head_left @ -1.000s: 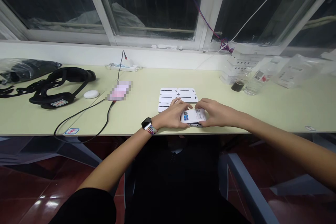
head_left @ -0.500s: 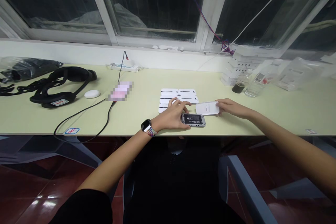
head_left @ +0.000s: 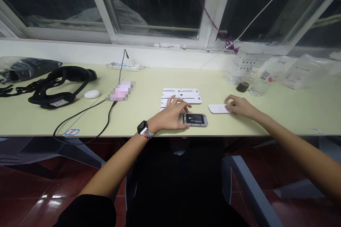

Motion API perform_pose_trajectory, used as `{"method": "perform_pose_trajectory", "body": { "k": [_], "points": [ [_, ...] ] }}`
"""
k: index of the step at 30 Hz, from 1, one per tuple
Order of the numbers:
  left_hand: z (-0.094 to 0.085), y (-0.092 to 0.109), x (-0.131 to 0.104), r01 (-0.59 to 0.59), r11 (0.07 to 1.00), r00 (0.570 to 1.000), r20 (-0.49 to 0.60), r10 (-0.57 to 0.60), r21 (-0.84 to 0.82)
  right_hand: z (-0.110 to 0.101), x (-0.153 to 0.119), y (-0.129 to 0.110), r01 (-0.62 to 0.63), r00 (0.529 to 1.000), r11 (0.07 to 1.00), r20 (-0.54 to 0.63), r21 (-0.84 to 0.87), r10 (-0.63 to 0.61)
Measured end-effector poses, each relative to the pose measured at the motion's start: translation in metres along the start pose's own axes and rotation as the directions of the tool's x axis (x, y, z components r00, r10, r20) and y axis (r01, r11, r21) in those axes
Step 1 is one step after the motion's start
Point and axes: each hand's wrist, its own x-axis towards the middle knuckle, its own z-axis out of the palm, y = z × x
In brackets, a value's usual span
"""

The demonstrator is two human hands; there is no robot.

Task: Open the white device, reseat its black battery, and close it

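A small grey device (head_left: pixel 195 120) with a black battery marked 3000mAh lies on the table near its front edge. My left hand (head_left: pixel 172 114) rests at its left end, thumb and fingers spread apart around that end. To the right, a white cover (head_left: pixel 217 109) lies flat on the tabletop. The bent fingers of my right hand (head_left: pixel 238 106) touch the cover's right end; the fingertips are partly hidden. Behind my left hand sit flat white pieces with black lines (head_left: pixel 190 95), partly covered by the hand.
On the left are a black headset (head_left: pixel 62 101), a white oval object (head_left: pixel 92 94), a pixelated pink item (head_left: pixel 121 91) and a black cable (head_left: pixel 109 120). A power strip (head_left: pixel 126 66) lies by the wall. White boxes (head_left: pixel 236 69) and a clear bottle (head_left: pixel 258 87) stand at the back right.
My right hand has moved right with the white cover, which now lies flat on the table, farther from the grey device. My left hand has hardly moved.
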Motion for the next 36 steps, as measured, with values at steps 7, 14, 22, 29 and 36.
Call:
{"method": "perform_pose_trajectory", "body": {
  "k": [7, 14, 22, 29, 36],
  "points": [
    [-0.002, -0.003, -0.002, 0.026, 0.999, 1.0, 0.013, -0.026, -0.034, 0.014, -0.016, -0.048, 0.331, 0.937, 0.937, -0.079, -0.117, -0.341],
    [-0.003, -0.003, -0.003, 0.118, 0.989, 0.993, 0.015, -0.117, -0.093, 0.047, -0.015, -0.135, 0.738, 0.623, 0.673, 0.325, 0.06, -0.712],
    [-0.001, -0.005, -0.001, 0.118, 0.99, 0.993, 0.009, -0.117, -0.076, 0.059, 0.006, -0.15, 0.801, 0.563, 0.597, 0.402, -0.049, -0.722],
    [-0.001, -0.008, 0.0, 0.091, 0.994, 0.996, 0.002, -0.091, -0.067, 0.057, 0.012, -0.156, 0.841, 0.505, 0.537, 0.455, -0.068, -0.734],
    [0.0, -0.009, 0.001, 0.074, 0.996, 0.997, -0.007, -0.074, -0.046, 0.057, 0.019, -0.168, 0.858, 0.461, 0.512, 0.498, -0.039, -0.734]
  ]
}}
